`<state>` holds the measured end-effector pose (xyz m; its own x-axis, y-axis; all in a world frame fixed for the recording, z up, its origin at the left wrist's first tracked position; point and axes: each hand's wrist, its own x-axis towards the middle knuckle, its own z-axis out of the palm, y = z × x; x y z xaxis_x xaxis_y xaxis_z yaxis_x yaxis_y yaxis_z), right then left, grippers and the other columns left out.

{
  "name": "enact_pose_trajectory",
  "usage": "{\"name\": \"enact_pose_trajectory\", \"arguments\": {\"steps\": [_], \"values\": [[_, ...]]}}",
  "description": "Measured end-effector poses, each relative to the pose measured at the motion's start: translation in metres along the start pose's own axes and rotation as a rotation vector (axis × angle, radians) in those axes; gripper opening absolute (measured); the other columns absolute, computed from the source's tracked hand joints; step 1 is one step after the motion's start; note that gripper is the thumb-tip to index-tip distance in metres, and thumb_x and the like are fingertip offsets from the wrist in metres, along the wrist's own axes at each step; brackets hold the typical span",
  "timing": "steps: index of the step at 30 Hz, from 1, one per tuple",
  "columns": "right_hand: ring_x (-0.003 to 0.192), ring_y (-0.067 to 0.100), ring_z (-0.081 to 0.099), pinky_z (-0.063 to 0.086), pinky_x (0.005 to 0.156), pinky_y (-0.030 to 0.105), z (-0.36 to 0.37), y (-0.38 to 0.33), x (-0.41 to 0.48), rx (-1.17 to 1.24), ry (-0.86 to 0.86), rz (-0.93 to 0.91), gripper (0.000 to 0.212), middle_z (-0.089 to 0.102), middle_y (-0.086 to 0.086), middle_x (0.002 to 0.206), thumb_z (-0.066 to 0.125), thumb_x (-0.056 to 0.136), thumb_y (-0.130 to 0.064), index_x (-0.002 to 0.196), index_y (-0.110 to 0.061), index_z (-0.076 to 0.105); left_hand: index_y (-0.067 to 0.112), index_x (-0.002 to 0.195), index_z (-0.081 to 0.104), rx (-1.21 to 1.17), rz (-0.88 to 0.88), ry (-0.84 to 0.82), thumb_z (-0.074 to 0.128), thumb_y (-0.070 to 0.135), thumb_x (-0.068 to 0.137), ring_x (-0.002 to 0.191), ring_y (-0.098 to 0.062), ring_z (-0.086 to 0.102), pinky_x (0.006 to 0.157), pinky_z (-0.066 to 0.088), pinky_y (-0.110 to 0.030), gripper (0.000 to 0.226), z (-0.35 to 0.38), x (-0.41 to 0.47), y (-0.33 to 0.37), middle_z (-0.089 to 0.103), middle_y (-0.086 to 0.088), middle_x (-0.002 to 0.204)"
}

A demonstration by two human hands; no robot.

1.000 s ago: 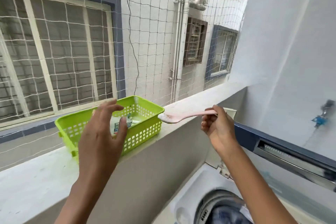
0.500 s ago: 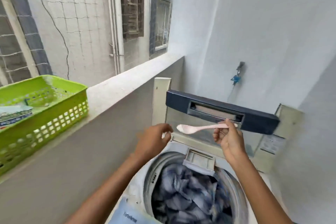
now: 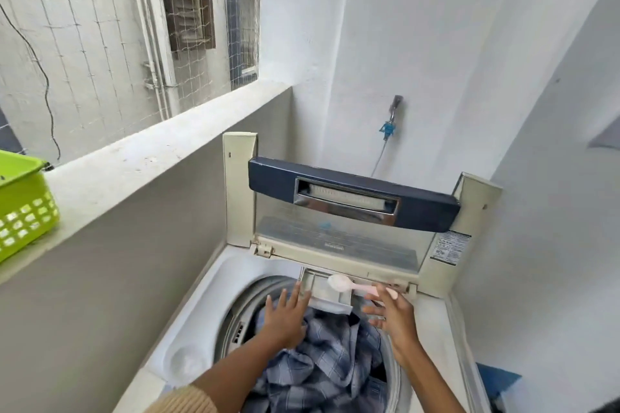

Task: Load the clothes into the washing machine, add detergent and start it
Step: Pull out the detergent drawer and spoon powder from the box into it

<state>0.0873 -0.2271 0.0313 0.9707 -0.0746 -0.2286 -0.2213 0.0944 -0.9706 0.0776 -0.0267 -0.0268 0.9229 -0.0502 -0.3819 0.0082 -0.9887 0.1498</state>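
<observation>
The top-loading washing machine [image 3: 204, 308] stands below me with its lid [image 3: 352, 198] raised. Blue checked clothes [image 3: 328, 365] fill the drum. At the drum's back edge a small detergent drawer [image 3: 318, 298] juts out over the clothes. My right hand [image 3: 392, 318] pinches the handle of a pink spoon [image 3: 339, 282], whose bowl carries white powder right over the drawer. My left hand [image 3: 285, 315] has straight fingers, and its fingertips reach the drawer's left edge above the clothes.
A green plastic basket [image 3: 23, 208] sits on the concrete ledge [image 3: 151, 157] at the left. A tap with a blue fitting [image 3: 389, 121] and a thin hose is on the white wall behind the machine. Walls stand close on both sides.
My view swung from the basket down to the machine. The spoon dropped from in front of the lid to the drawer. My left hand moved right to the drawer's edge.
</observation>
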Motion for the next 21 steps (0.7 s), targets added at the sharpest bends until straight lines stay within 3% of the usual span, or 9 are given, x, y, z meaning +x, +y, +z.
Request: {"name": "enact_pose_trajectory", "arguments": {"steps": [7,10,12,21], "values": [[0.064,0.012,0.066,0.047,0.051,0.016,-0.005,0.025,0.004,-0.463,-0.137,-0.103,0.026,0.069,0.000,0.096,0.050,0.095,-0.018,0.120,-0.023,0.059,0.026,0.147,-0.014,0.038,-0.021,-0.027,0.039,0.023,0.096,0.144,-0.029,-0.018,0.117,-0.002,-0.056,0.074,0.013,0.010,0.011,-0.029,-0.004,0.153],[0.081,0.011,0.066,0.048,0.066,0.012,-0.008,0.032,0.006,-0.721,-0.176,-0.284,0.028,0.066,-0.002,0.111,0.052,0.094,-0.017,0.119,-0.024,0.062,0.027,0.147,-0.014,0.046,-0.024,-0.020,0.039,0.025,0.097,0.144,-0.030,-0.018,0.117,-0.001,-0.055,0.073,0.013,0.010,0.011,-0.028,-0.004,0.154],[0.096,0.010,0.063,0.047,0.078,0.017,-0.008,0.039,0.005,-0.891,-0.182,-0.419,0.027,0.064,-0.009,0.113,0.053,0.094,-0.019,0.118,-0.026,0.064,0.027,0.147,-0.014,0.068,-0.028,-0.027,0.038,0.027,0.098,0.144,-0.031,-0.017,0.116,-0.002,-0.056,0.072,0.015,0.009,0.011,-0.027,-0.004,0.154],[0.101,0.012,0.062,0.047,0.081,0.023,-0.005,0.045,0.006,-0.967,-0.143,-0.530,0.026,0.065,-0.009,0.112,0.054,0.093,-0.018,0.115,-0.021,0.066,0.028,0.149,-0.004,0.108,0.010,0.008,0.044,0.031,0.094,0.145,-0.029,-0.013,0.114,-0.006,-0.057,0.072,0.014,0.008,0.007,-0.018,-0.003,0.157]]}}
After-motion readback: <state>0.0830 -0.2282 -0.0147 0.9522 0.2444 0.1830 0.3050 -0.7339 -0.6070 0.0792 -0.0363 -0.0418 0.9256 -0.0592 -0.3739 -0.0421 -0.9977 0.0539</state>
